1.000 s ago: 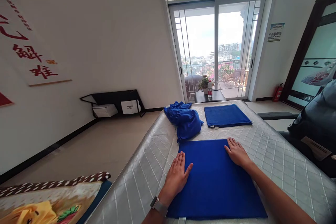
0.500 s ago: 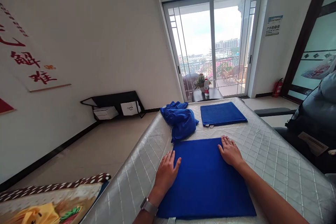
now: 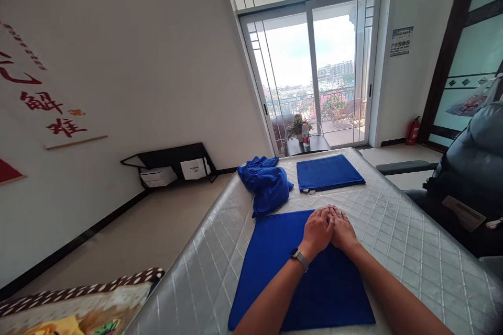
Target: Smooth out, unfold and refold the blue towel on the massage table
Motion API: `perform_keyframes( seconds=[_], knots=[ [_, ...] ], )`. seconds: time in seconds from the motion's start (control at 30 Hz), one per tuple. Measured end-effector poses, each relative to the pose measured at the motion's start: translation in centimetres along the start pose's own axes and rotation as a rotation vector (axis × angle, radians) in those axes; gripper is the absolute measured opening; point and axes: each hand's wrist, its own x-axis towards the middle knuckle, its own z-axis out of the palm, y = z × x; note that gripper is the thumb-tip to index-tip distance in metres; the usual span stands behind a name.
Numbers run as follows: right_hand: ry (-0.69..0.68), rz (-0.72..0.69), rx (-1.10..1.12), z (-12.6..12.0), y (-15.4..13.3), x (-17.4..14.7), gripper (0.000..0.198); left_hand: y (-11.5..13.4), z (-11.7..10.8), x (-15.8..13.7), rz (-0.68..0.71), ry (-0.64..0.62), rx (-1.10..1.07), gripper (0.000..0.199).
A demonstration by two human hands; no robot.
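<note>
A blue towel (image 3: 271, 256) lies folded into a flat rectangle on the silver quilted mattress in front of me. My left hand (image 3: 319, 227), with a watch on the wrist, is at the towel's far right corner. Its fingers are curled down, closed at the cloth; the fingertips are hidden. Right beside it and touching it, my right hand (image 3: 341, 226) lies flat on the same corner, fingers stretched forward and its thumb hidden. Beyond them sit a folded blue towel (image 3: 330, 171) and, to its left, a crumpled heap of blue cloth (image 3: 267, 186).
The quilted mattress (image 3: 408, 235) spreads under the towels. A small table with a bottle (image 3: 305, 133) and a potted plant (image 3: 296, 124) stands past its far end, before sliding glass doors. A dark armchair (image 3: 471, 157) is on the right, a low black rack (image 3: 173, 159) on the left.
My left hand has moved from the towel's left edge across to the far right corner, beside the right hand, and its fingers have curled. My right hand has stayed at that corner.
</note>
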Motion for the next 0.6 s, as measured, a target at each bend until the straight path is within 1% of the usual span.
perform_keyframes(
  seconds=[0.07, 0.13, 0.2, 0.27, 0.37, 0.43, 0.5, 0.6],
  knots=[
    [-0.002, -0.015, -0.013, 0.1, 0.2, -0.1, 0.063, 0.0, 1.4, 1.2, -0.053, 0.012, -0.03, 0.042],
    [-0.006, -0.026, -0.017, 0.0, 0.2, -0.1, 0.064, -0.5, 2.2, 1.5, -0.07, -0.002, -0.031, 0.047],
    [-0.01, -0.022, -0.007, 0.0, 0.1, 0.0, 0.064, -1.2, 2.5, 1.1, -0.073, -0.034, -0.004, 0.054],
    [-0.012, 0.005, 0.014, -0.1, 0.0, 0.2, 0.061, -2.2, 2.3, 0.3, -0.056, -0.066, 0.056, 0.06],
    [-0.015, 0.045, 0.049, -0.2, -0.3, 0.4, 0.062, -4.1, 1.2, -0.9, -0.03, -0.102, 0.169, 0.066],
    [-0.013, 0.056, 0.061, -0.3, -0.5, 0.4, 0.064, -5.6, 0.0, -1.7, -0.043, -0.131, 0.236, 0.07],
    [-0.012, 0.062, 0.061, -0.4, -0.6, 0.4, 0.066, -7.3, -1.5, -2.6, -0.079, -0.154, 0.292, 0.073],
    [-0.016, 0.07, 0.047, -0.5, -0.7, 0.4, 0.066, -10.6, -4.2, -4.1, -0.171, -0.167, 0.363, 0.077]
  ],
)
